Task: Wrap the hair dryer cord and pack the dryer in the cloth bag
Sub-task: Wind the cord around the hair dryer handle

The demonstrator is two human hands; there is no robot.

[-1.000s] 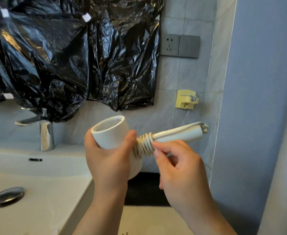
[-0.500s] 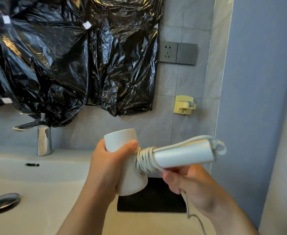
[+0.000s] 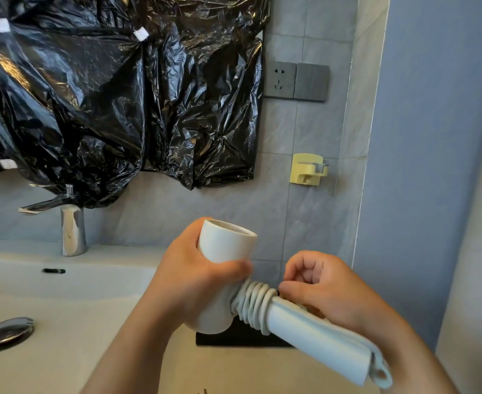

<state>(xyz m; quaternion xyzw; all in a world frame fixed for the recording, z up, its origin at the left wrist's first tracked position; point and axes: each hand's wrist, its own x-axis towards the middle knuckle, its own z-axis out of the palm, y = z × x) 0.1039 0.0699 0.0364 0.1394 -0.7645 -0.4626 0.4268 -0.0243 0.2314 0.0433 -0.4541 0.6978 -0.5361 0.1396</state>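
Holding: left hand (image 3: 194, 280) is wrapped round the dryer (image 3: 225, 245) barrel, thumb pressed across the front; barrel mouth tilted up
Right hand (image 3: 333, 297): fingers curled; thumb and forefinger pinch the cord (image 3: 254, 305) just beside its coil
Cord: wound in tight turns round the top of the handle (image 3: 313, 339), next to the barrel; one strand runs along the handle under the right hand
Handle: slants down and right towards the camera; small loop at its end
Dryer's place: in the air in both hands, in front of the tiled wall, right of the sink (image 3: 63, 297)
Behind: tap (image 3: 73, 231) at the sink's back edge; plug (image 3: 6, 331) in the basin; black plastic (image 3: 91, 95) taped above; socket (image 3: 279, 79) and yellow hook (image 3: 308, 169) on the wall
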